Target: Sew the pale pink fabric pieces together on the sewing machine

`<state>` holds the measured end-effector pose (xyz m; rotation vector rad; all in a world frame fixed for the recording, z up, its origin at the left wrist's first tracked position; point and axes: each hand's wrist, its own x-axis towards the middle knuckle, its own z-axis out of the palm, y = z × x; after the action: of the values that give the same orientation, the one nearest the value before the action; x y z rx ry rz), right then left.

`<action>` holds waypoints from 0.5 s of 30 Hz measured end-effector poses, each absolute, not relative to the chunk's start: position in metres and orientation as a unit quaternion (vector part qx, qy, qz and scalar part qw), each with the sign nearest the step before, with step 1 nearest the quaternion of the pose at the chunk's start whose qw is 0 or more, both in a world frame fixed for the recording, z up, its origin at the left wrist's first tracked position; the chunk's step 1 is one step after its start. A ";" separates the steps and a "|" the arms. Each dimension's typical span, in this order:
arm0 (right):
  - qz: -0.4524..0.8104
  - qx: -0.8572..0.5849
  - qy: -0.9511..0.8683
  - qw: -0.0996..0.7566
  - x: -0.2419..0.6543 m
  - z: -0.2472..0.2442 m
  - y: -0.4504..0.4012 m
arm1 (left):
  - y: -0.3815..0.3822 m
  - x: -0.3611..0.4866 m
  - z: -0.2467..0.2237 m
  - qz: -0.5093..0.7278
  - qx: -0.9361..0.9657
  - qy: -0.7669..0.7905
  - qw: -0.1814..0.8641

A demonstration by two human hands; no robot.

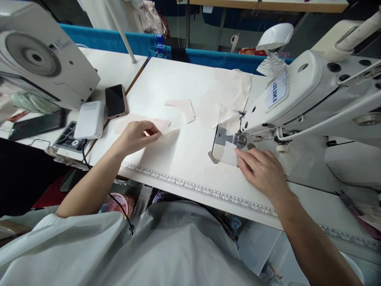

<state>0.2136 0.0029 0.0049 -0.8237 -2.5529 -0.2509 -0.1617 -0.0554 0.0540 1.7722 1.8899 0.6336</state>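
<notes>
A worker's left hand (135, 137) pinches a pale cloth piece (170, 132) between thumb and fingers, left of center, while the right hand (263, 171) sets its fingertips on a sheer patch (228, 155) beside the presser foot (239, 140), right of center; whether that second grip is closed cannot be told. A curved cutout (186, 109) lies at center on the white tabletop (190, 153), its front edge printed with a ruler (195, 186) reading 10, 13 and 16, among others. "JUKI" stands in blue on the label (276, 89) of the sewing machine (309, 87), upper right. Lettering on a second machine (67, 73), upper left, is too small to read.
</notes>
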 end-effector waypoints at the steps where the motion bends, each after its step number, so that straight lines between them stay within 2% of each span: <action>1: -0.089 -0.300 -0.924 0.220 0.214 0.005 0.003 | -0.058 -0.153 0.052 0.234 0.650 0.675 0.258; 4: -0.072 -0.308 -0.924 0.212 0.214 0.005 0.002 | -0.062 -0.125 0.043 0.228 0.722 0.604 0.250; 7: -0.050 -0.314 -0.924 0.210 0.215 0.004 0.002 | -0.055 -0.106 0.034 0.216 0.793 0.555 0.129; 10: -0.048 -0.322 -0.922 0.209 0.215 0.004 0.001 | -0.039 -0.100 0.032 0.135 0.809 0.570 0.050; 13: -0.043 -0.333 -0.917 0.214 0.214 0.007 -0.001 | -0.027 -0.100 0.032 0.054 0.792 0.606 0.052; 15: -0.014 -0.346 -0.910 0.227 0.213 0.009 -0.004 | -0.024 -0.101 0.031 0.050 0.784 0.614 0.082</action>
<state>0.2130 -0.0043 0.0090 -0.9533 -2.5087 -0.0382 -0.1015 -0.0241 0.0314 2.3403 1.8335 0.1495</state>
